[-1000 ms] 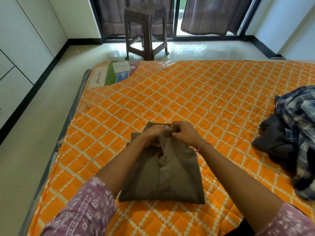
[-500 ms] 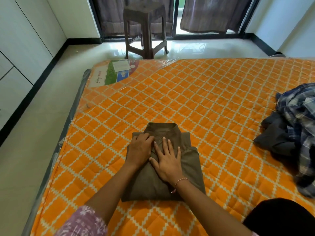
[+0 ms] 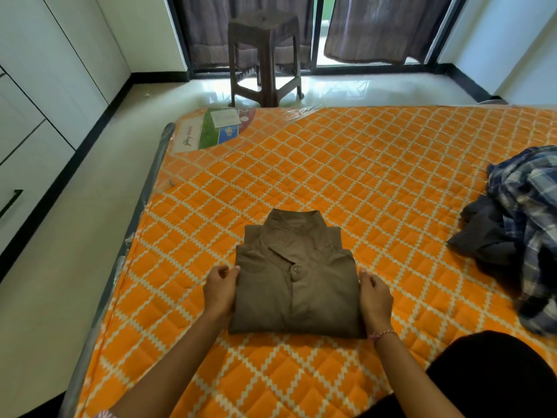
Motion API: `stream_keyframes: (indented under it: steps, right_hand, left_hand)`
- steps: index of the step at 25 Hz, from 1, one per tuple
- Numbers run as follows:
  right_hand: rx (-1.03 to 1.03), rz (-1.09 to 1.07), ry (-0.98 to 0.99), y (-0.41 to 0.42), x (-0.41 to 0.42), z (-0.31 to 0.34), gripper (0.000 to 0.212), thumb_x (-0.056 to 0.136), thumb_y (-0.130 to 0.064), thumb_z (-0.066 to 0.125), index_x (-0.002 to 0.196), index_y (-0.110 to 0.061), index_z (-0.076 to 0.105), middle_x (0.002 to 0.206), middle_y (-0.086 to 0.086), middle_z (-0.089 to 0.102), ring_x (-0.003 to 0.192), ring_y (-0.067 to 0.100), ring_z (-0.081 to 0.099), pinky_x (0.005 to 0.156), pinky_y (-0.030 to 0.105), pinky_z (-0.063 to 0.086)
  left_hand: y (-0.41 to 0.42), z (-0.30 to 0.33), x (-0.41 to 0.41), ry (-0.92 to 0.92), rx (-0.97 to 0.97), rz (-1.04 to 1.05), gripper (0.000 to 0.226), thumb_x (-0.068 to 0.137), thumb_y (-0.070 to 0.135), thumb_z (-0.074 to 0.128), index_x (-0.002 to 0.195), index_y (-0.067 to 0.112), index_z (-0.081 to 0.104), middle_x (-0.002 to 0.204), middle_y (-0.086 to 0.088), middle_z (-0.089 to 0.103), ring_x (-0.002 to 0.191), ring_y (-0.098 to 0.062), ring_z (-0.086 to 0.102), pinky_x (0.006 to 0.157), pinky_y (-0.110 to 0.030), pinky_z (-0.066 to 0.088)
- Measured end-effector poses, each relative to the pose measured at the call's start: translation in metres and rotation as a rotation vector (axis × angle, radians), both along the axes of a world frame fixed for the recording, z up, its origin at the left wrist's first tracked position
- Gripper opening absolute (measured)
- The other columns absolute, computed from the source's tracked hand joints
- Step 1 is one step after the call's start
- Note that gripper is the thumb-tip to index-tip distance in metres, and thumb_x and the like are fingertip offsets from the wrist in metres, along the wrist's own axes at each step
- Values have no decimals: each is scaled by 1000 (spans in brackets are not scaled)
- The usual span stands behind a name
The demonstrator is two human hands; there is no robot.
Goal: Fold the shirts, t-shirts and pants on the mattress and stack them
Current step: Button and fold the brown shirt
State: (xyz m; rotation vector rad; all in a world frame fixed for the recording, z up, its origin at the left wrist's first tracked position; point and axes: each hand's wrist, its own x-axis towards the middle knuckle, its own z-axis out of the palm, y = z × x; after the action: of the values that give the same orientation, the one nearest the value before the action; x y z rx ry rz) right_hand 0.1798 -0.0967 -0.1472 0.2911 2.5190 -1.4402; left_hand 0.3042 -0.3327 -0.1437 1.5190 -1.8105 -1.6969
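A brown collared shirt (image 3: 297, 285) lies folded into a neat rectangle, collar away from me, on the orange quilted mattress (image 3: 361, 176). My left hand (image 3: 221, 289) holds the shirt's left edge with curled fingers. On the opposite edge, my right hand (image 3: 375, 294) grips the same way, a bracelet at its wrist. A crumpled blue plaid shirt (image 3: 530, 206) lies over a dark garment (image 3: 482, 236) in an unfolded heap at the mattress's right side.
The mattress's left edge runs beside bare floor, with white wardrobe doors (image 3: 45, 86) further left. A brown plastic stool (image 3: 263, 55) stands beyond the far edge by the curtained window. My dark-clad knee (image 3: 497, 372) is at bottom right.
My hands left the collar, pressed flat on the shirt's front, then moved apart to its left and right edges. The shirt now shows fully, button placket up.
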Motion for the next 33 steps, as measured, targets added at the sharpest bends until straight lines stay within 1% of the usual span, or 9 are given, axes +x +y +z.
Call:
stream_keyframes:
  steps: [2, 5, 8, 14, 19, 23, 29, 31, 33]
  right_hand:
    - [-127, 65, -136, 6, 1, -4, 27, 92, -35, 58, 83, -12, 69, 96, 13, 70, 94, 32, 63, 80, 41, 50]
    - [-413, 119, -391, 3, 0, 0, 26, 87, -29, 67, 101, -7, 69, 105, 12, 70, 98, 30, 65, 88, 40, 53]
    - [-507, 182, -536, 2, 1, 8, 32, 88, -22, 65, 115, -4, 63, 111, 14, 68, 101, 32, 64, 88, 40, 52]
    - [-558, 240, -343, -36, -2, 15, 24, 89, -3, 61, 113, -3, 62, 109, 15, 66, 86, 22, 64, 73, 31, 52]
    - [-569, 350, -278, -126, -38, 19, 15, 87, 0, 61, 97, -9, 67, 108, 17, 68, 95, 31, 65, 93, 46, 50]
    - [-561, 414, -268, -214, -92, 30, 20, 88, -3, 61, 107, 0, 66, 107, 19, 69, 99, 35, 65, 94, 51, 49]
    - [-704, 413, -262, -356, -198, 59, 22, 91, -5, 57, 112, -4, 63, 97, 12, 69, 84, 27, 65, 76, 34, 53]
    - [-782, 448, -288, -395, -230, 73, 20, 90, -10, 58, 109, -11, 64, 94, 8, 70, 80, 24, 66, 69, 31, 54]
    - [-677, 528, -307, -420, -252, 67, 23, 89, -8, 59, 112, -10, 61, 95, 8, 68, 82, 24, 63, 73, 37, 55]
  left_hand:
    - [4, 3, 1, -3, 141, -83, 21, 93, 24, 59, 102, 6, 63, 108, -13, 65, 97, -29, 61, 85, -42, 52]
    - [1, 15, 1, 17, 387, -139, 26, 90, 18, 62, 111, 3, 62, 109, -15, 65, 92, -27, 62, 73, -32, 51]
    - [-3, 21, 5, 27, 502, -206, 31, 90, 16, 62, 117, 1, 59, 112, -15, 65, 96, -29, 61, 75, -34, 50]
    - [-17, 19, 1, 114, 240, -120, 31, 94, 2, 53, 124, 0, 55, 120, -18, 62, 94, -29, 61, 71, -32, 48]
    - [-89, 36, -17, 143, 130, -26, 29, 94, 0, 52, 123, 0, 56, 117, -17, 63, 85, -23, 61, 64, -27, 46]
    - [-171, 56, -60, 177, 61, 10, 27, 93, -3, 51, 119, -4, 57, 116, -19, 63, 84, -25, 60, 61, -26, 46]
    - [-301, 100, -161, 270, -68, 34, 31, 91, 1, 56, 122, -5, 56, 121, -17, 61, 94, -30, 62, 73, -30, 49]
    - [-339, 117, -184, 331, -26, 25, 27, 92, 8, 58, 118, 1, 57, 115, -14, 62, 83, -25, 60, 70, -29, 50]
    - [-364, 111, -195, 213, 74, -53, 18, 93, 20, 59, 106, 8, 59, 101, -13, 63, 77, -21, 58, 70, -30, 49]
